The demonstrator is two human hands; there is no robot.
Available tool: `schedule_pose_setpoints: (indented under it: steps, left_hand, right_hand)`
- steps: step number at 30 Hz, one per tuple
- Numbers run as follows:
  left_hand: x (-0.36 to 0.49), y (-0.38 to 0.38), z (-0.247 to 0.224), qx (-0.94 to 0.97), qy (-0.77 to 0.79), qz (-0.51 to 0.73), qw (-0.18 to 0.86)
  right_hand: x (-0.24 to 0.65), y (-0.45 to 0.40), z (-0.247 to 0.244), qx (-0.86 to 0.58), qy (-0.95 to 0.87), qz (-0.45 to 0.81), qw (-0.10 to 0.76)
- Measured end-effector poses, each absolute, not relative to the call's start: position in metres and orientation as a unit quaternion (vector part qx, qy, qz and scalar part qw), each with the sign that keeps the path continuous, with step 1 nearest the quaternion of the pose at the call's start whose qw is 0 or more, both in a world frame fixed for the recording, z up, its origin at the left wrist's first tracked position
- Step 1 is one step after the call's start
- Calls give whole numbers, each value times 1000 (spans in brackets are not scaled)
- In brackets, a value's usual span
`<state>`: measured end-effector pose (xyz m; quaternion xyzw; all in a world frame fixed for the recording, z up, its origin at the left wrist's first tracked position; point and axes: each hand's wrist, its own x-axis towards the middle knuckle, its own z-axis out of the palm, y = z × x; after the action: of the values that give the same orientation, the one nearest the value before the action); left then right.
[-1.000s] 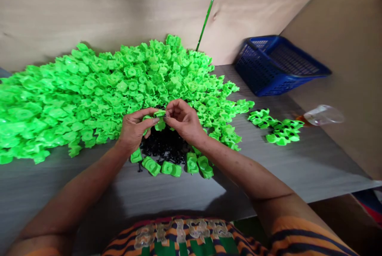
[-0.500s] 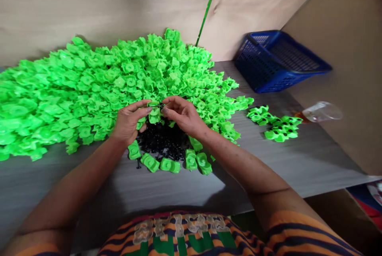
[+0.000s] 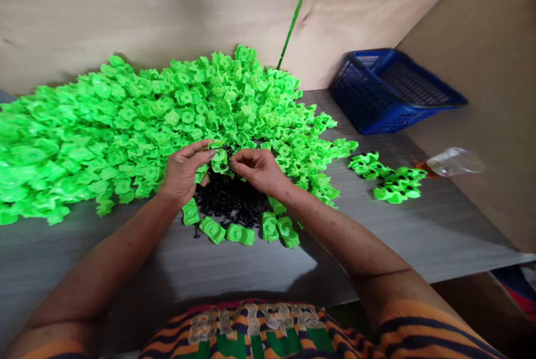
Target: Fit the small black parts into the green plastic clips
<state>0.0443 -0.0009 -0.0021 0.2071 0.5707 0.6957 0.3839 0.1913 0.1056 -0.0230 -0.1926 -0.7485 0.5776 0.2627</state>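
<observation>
Between its thumb and fingers, my left hand (image 3: 183,172) holds a green plastic piece (image 3: 219,160) above a heap of small black parts (image 3: 234,200). My right hand (image 3: 258,170) is pinched close to the right side of that piece; whatever its fingertips hold is too small to name. A large pile of green pieces (image 3: 138,119) spreads behind and to the left of my hands. Several single green pieces (image 3: 212,229) lie in a curve along the near side of the black heap.
A blue basket (image 3: 393,94) stands tilted at the back right. Nearer, green pieces with black parts (image 3: 396,185) form a small group beside a clear plastic cup (image 3: 456,162) lying on its side. A thin green strip (image 3: 296,13) rises against the back wall.
My right hand has moved slightly down, and its fingers are now pinched lower beside the green piece. The whole view has shifted a little.
</observation>
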Motion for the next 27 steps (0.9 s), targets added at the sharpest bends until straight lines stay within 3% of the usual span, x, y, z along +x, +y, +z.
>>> schedule_pose_setpoints:
  steps: [14,27]
  left_hand:
    - [47,-1,-6,227,572,697,369]
    - [50,-2,-3,224,569,698,373]
  right_hand:
    - [197,88,-17,-180,-826,393,362]
    - [195,87,-21,-162,-834,349,395]
